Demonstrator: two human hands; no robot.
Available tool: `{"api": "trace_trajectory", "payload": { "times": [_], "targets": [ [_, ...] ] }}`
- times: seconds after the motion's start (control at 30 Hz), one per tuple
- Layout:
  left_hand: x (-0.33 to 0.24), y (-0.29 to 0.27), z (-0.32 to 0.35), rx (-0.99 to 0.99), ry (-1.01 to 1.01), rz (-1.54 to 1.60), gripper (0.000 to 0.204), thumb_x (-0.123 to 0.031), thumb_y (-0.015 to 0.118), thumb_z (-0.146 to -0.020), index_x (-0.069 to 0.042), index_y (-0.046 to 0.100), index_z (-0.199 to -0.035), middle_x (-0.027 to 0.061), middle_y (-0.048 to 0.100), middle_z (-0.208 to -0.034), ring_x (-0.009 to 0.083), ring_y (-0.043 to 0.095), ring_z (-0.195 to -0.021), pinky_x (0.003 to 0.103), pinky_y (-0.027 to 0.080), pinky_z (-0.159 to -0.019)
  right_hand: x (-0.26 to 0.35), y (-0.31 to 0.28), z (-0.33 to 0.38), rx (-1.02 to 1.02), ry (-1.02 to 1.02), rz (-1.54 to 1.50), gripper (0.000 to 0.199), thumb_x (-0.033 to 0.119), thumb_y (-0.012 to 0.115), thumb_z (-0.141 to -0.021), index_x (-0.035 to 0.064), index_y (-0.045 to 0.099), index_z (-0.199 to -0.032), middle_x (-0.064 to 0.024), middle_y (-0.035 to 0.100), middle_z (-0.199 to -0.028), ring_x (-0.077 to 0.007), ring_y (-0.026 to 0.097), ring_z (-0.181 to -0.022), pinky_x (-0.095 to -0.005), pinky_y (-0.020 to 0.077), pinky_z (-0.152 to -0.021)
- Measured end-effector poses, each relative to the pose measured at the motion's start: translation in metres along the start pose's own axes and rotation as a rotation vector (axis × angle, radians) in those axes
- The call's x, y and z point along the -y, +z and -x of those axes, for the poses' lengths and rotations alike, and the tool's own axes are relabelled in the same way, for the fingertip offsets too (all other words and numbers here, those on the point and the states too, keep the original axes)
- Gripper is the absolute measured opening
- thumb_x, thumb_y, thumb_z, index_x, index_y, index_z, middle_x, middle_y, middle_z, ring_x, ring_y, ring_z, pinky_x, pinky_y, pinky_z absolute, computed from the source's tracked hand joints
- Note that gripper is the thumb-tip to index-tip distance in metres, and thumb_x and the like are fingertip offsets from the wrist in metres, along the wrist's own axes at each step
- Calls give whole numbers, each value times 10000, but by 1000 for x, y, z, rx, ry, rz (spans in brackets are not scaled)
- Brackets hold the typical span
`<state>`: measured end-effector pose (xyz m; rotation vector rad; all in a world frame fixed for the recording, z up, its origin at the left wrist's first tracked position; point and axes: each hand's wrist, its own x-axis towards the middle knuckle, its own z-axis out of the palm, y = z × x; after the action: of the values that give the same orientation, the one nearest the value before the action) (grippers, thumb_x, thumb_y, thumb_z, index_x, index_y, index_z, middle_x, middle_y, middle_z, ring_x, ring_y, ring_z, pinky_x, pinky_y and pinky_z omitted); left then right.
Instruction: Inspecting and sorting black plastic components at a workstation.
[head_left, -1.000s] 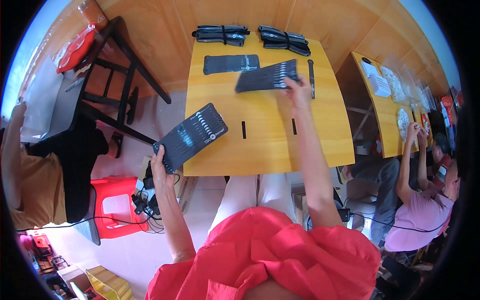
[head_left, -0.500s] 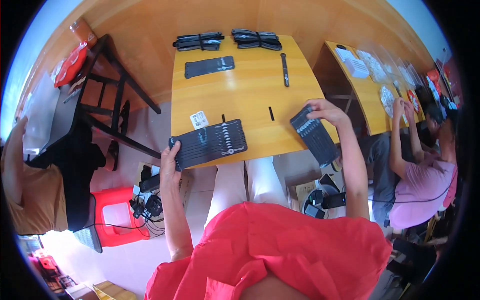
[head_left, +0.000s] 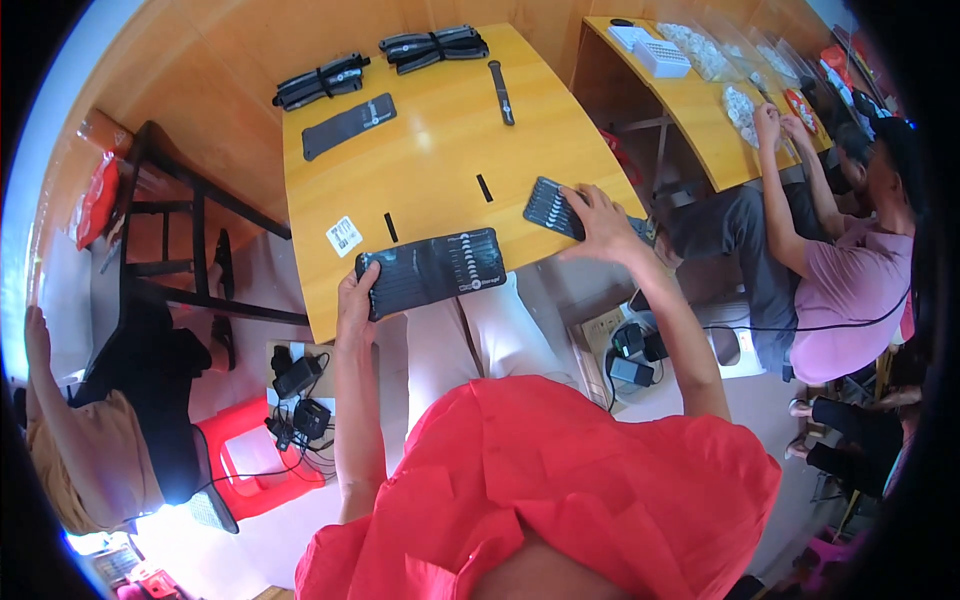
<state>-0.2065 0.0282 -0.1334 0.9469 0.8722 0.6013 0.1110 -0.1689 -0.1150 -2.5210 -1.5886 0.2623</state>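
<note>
My left hand (head_left: 355,305) closes on the left end of a fanned stack of flat black pieces (head_left: 432,272), with the thumb on top. White marks repeat near the stack's right end; it reaches over the table's front edge. A smaller fanned stack of similar black pieces (head_left: 548,208) lies at the table's right front edge. Over its right part my right hand (head_left: 600,225) rests with fingers spread, hiding some of it. A single flat black piece (head_left: 350,125) and a narrow black strap (head_left: 502,92) lie farther back.
Two strapped black bundles (head_left: 325,82) (head_left: 433,48) sit along the back of the wooden table (head_left: 440,150). A white label (head_left: 343,236) and two short black strips (head_left: 390,227) (head_left: 484,188) mark the tabletop. Co-workers sit left and right; a red stool (head_left: 235,470) stands lower left.
My right hand has brought the smaller stack from beyond the front edge onto the tabletop, and its fingers have spread. My left hand keeps its stack. The whole view has turned.
</note>
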Motion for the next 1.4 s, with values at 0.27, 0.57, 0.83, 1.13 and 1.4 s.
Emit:
{"api": "trace_trajectory", "payload": {
  "times": [0.27, 0.57, 0.83, 1.13, 1.4],
  "targets": [
    [18, -9, 1, -49, -2, -22, 171, -173, 548, -867, -21, 592, -932, 59, 640, -834, 120, 621, -697, 247, 506, -628, -4, 26, 38, -118, -239, 153, 691, -109, 469, -718, 188, 358, -1333, -109, 317, -1383, -293, 305, -1273, -460, 238, -1047],
    [19, -15, 0, -120, 1, -101, 175, -165, 544, -869, -19, 586, -957, 27, 624, -826, 95, 587, -696, 236, 467, -626, 11, 19, 26, -29, -489, 209, 693, -41, 545, -720, 196, 342, -1339, -90, 301, -1395, -266, 297, -1280, -433, 223, -1064],
    [17, -12, -1, -153, -17, -145, 166, -164, 542, -873, -18, 592, -935, 24, 620, -802, 93, 581, -669, 229, 461, -595, 20, 21, 18, -9, -528, 145, 715, 104, 670, -718, 196, 332, -1342, -78, 277, -1406, -253, 264, -1295, -423, 217, -1069],
    [19, -11, -2, -126, 10, -114, 158, -158, 536, -877, -21, 589, -936, 29, 622, -807, 94, 589, -666, 227, 474, -595, 21, 24, 17, -5, -518, 172, 709, 141, 671, -731, 206, 325, -1347, -75, 259, -1414, -249, 258, -1298, -420, 205, -1076],
    [20, -10, -2, -135, 15, -116, 163, -157, 529, -882, -18, 592, -938, 23, 623, -799, 90, 586, -661, 226, 469, -592, 19, 25, 16, -10, -525, 204, 715, 175, 672, -734, 216, 313, -1351, -66, 255, -1416, -239, 257, -1299, -418, 209, -1075]
  ]
}}
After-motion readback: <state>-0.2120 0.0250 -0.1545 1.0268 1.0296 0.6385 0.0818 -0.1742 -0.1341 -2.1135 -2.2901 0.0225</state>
